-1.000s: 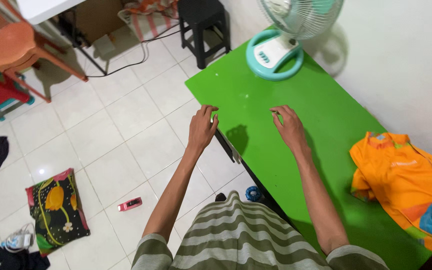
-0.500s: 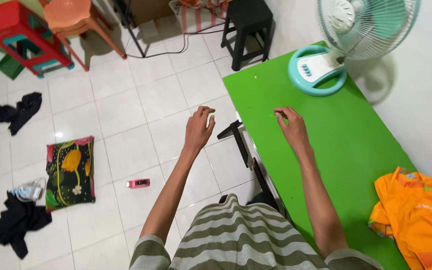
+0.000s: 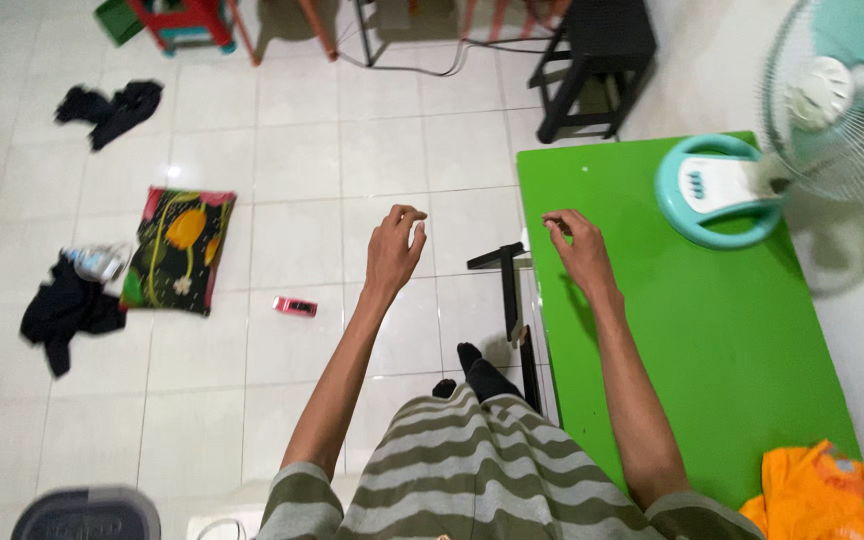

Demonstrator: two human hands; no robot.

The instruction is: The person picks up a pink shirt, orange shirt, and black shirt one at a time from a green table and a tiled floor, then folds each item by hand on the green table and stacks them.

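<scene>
The left hand (image 3: pixel 393 248) has drifted off the green table (image 3: pixel 692 340) and now hangs over the white tiled floor (image 3: pixel 302 160), fingers loosely curled and holding nothing. The right hand (image 3: pixel 574 250) stays above the table's near edge, fingers bent, also empty. Both forearms reach forward. A teal fan base (image 3: pixel 717 190) stands beyond the right hand; an orange shirt (image 3: pixel 822 495) lies back near the elbow.

One green table (image 3: pixel 692 330), one fan (image 3: pixel 812 130), one black stool (image 3: pixel 597 50), one floral cushion (image 3: pixel 177 250), two hands.
</scene>
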